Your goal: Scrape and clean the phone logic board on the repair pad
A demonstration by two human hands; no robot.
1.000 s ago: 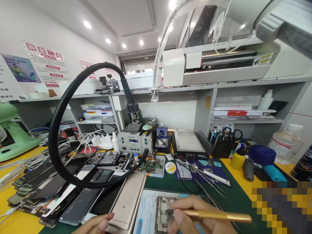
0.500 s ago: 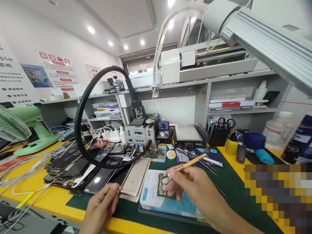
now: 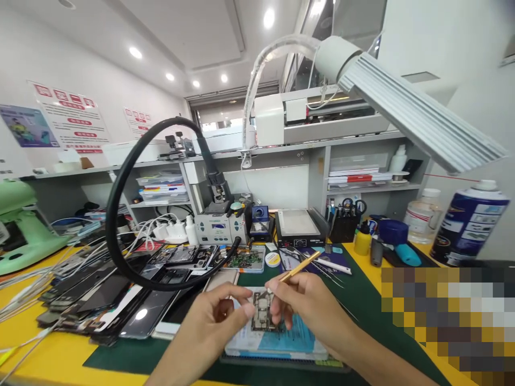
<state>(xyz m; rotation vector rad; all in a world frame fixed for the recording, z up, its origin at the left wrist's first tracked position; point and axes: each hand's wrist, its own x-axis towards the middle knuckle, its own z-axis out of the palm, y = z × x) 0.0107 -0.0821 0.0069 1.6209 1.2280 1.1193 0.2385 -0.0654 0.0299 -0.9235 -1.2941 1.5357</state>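
Observation:
A bare phone circuit board (image 3: 263, 311) lies on a blue and white plastic case (image 3: 295, 343). My right hand (image 3: 309, 300) is closed like a pen grip around a slim tool with a gold handle (image 3: 300, 268). The handle slants up to the right, and the working tip by the board is too small to make out. At the board's left edge is my left hand (image 3: 215, 316), thumb and index fingertips apart. Whether they touch the board I cannot tell. Its other fingers curl behind.
Phones and loose screens (image 3: 148, 311) pile up on the left. Behind stand a hot-air station (image 3: 217, 228) with a looping black hose (image 3: 112, 214) and a heating plate (image 3: 300, 225). Tweezers (image 3: 333, 276), a yellow bottle (image 3: 362, 241) and a spray can (image 3: 469, 225) are on the right.
My left hand has moved right from beside the gold phone to the board's edge, its pinch loosened. My right hand keeps the gold-handled tool over the board. The view has shifted right.

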